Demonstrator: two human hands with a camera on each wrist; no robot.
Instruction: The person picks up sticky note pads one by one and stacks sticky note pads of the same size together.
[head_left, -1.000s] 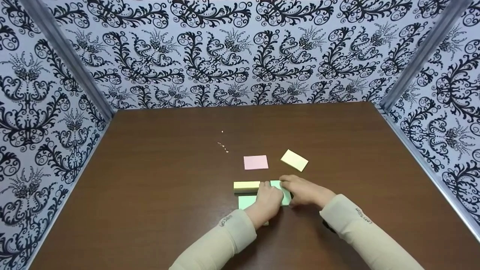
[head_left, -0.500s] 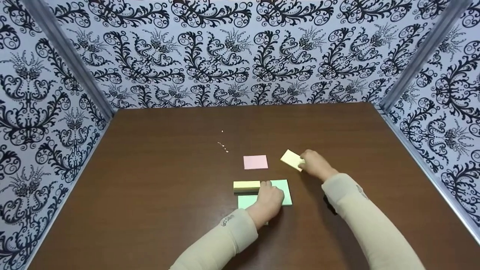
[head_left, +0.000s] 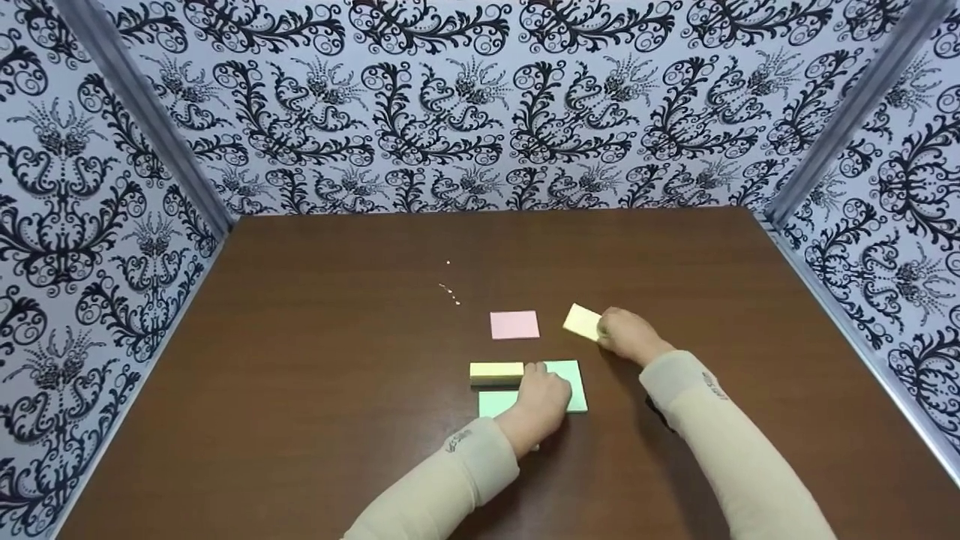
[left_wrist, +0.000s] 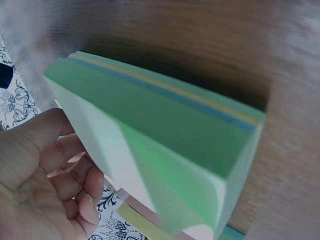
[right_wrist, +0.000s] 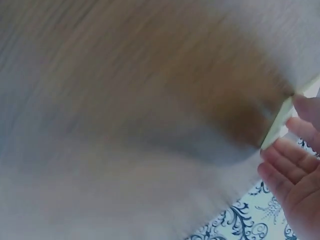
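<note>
My left hand (head_left: pixel 541 401) stays among the green sticky note pads, its fingers curled against a pad. In the left wrist view a thick green pad (left_wrist: pixel 145 115) with blue and yellow layers stands close, the left fingers (left_wrist: pixel 75 182) at its edge; the fingertips' contact is partly hidden. Green shows on both sides of that hand, with one green pad (head_left: pixel 576 386) at its right. A thick yellow pad (head_left: pixel 495 373) lies by its fingertips. Farther right, my right hand (head_left: pixel 628 335) pinches the right end of a pale yellow sticky note pad (head_left: pixel 581 321), its thin edge visible in the right wrist view.
A pink sticky note pad (head_left: pixel 514 325) lies left of the right hand. Small pale crumbs (head_left: pixel 450 292) are scattered farther back on the brown table (head_left: pixel 337 300). Patterned walls (head_left: pixel 480 112) enclose the back and both sides.
My right hand has left the right green pad, moved up and right to the pale yellow pad, and taken hold of its right end. The left hand has stayed in place.
</note>
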